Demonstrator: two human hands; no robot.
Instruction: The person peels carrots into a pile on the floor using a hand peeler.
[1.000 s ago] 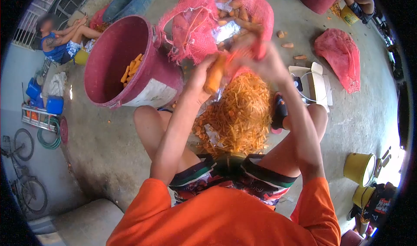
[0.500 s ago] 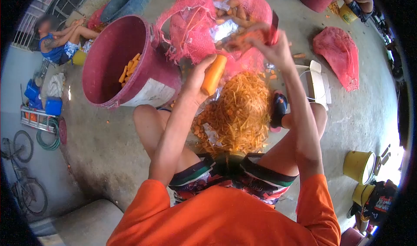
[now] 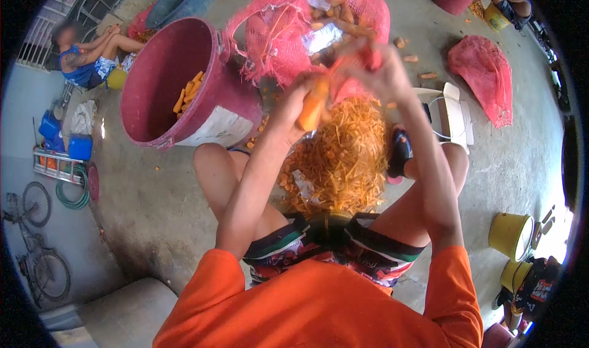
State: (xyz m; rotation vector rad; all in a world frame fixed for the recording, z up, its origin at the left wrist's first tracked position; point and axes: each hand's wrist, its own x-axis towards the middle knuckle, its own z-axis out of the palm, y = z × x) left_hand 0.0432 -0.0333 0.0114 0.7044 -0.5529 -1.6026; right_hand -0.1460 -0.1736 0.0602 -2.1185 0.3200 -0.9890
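Observation:
My left hand [image 3: 291,102] is closed around a thick peeled carrot [image 3: 313,110], its orange lower end pointing down toward me. My right hand [image 3: 388,73], smeared by motion, grips a red peeler [image 3: 368,57] at the carrot's upper end; the blur hides its exact shape. Beneath both hands lies a heap of carrot peelings [image 3: 350,154] between my legs, with cut carrot ends among it. Just beyond, a pink mesh sack [image 3: 270,35] lies open, with unpeeled carrots [image 3: 346,16] inside.
A large maroon tub [image 3: 165,47] at left holds peeled carrots [image 3: 189,93]. Right of the peelings lie a white carton [image 3: 453,118] and another pink mesh sack [image 3: 481,72]. Yellow buckets [image 3: 510,234] stand at far right. A seated person [image 3: 92,56] is at upper left.
My right hand has come down and inward with the peeler, from above and right of the carrot onto its upper end. The left hand still holds the carrot, slightly farther right.

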